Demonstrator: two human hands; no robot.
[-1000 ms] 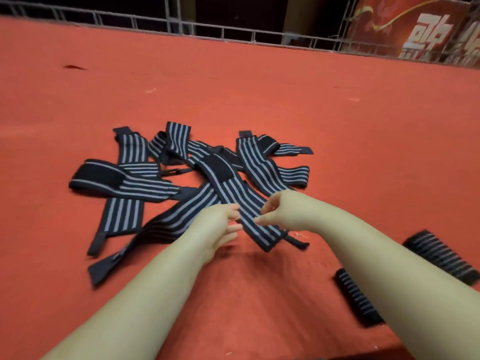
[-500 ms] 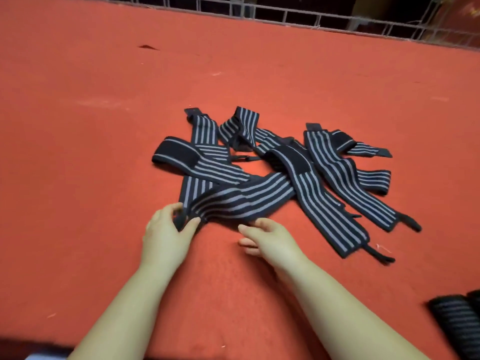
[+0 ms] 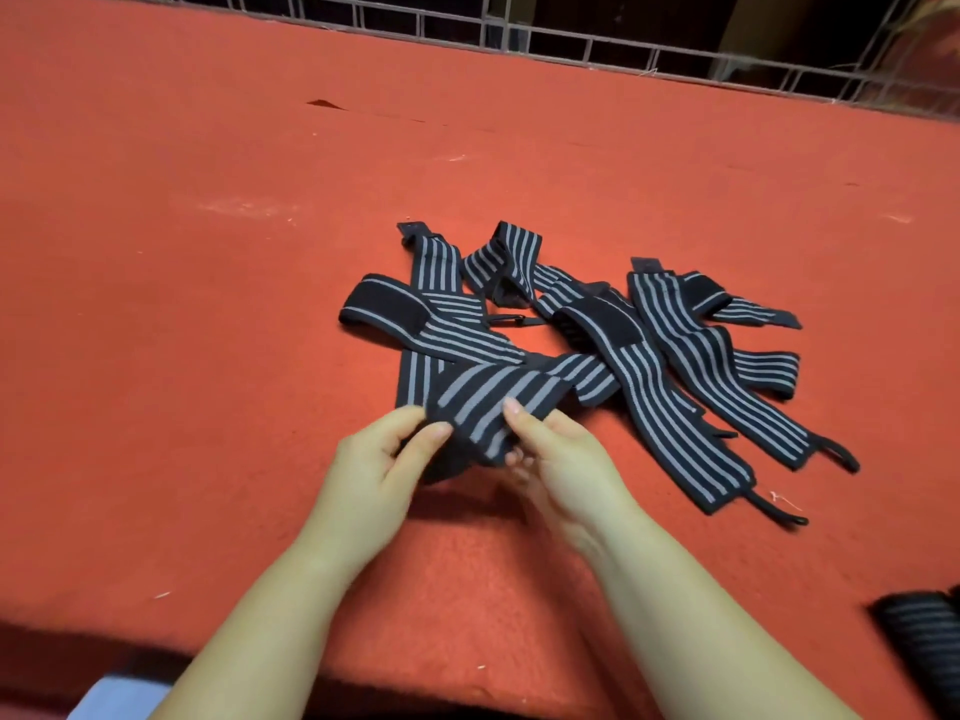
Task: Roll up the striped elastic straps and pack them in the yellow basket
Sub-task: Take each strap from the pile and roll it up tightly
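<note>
The striped elastic straps [image 3: 597, 345] lie in a crossed pile on the red desk [image 3: 208, 252]. The left hand [image 3: 371, 475] and the right hand [image 3: 563, 465] each pinch the near end of one strap [image 3: 488, 407], both grips closed on it. A rolled strap [image 3: 919, 646] lies at the right edge.

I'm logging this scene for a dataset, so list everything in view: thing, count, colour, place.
Striped straps: several loose, count unclear, black with grey stripes, piled mid-surface.
Held strap: one, same colours, near end of pile.
Rolled straps: at least one, dark, lower right edge.
Red cloth surface: one, covers the table.
Metal railing: grey, along the far edge.
Left hand: pinches held strap.
Right hand: grips held strap.
</note>
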